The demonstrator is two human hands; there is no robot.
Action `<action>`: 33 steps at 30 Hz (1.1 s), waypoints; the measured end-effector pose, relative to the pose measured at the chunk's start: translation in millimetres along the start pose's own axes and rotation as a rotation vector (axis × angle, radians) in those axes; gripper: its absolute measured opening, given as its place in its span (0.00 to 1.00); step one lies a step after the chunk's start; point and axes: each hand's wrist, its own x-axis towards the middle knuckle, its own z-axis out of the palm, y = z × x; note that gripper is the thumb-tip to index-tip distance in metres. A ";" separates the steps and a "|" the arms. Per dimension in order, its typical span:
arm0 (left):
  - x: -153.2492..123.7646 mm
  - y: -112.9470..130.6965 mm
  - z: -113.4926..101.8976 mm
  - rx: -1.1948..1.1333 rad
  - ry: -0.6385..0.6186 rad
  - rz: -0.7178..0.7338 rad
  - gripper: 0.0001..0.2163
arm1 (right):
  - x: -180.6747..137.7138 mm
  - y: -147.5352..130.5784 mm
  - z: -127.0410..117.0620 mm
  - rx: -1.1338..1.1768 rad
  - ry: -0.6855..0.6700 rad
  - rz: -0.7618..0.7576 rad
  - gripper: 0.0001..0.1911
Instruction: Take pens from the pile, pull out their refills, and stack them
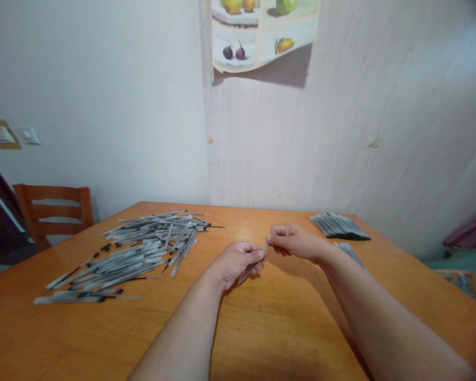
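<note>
Both of my hands meet over the middle of an orange wooden table (285, 317). My left hand (238, 260) is closed round a thin grey strip (249, 270) that slants down to the left. My right hand (295, 241) pinches the strip's upper end with thumb and forefinger. A loose heap of similar grey strips with black tips (143, 248) lies spread to the left of my hands. A neat stack of the same strips (339, 226) lies at the table's far right, beyond my right hand.
A few more strips (351, 253) lie beside my right wrist. A wooden chair (53, 211) stands at the far left corner. Pale walls close the table's far side, with a fruit poster (262, 32) hanging above. Cloth and clutter (468, 264) show at the right.
</note>
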 end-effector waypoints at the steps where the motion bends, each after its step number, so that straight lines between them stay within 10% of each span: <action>1: -0.1 -0.2 0.4 -0.003 -0.006 0.000 0.18 | 1.0 0.2 1.1 -0.035 0.008 -0.002 0.18; 33: -0.5 -0.1 0.9 0.058 0.027 0.024 0.16 | 10.3 8.6 8.1 -0.141 0.113 -0.085 0.26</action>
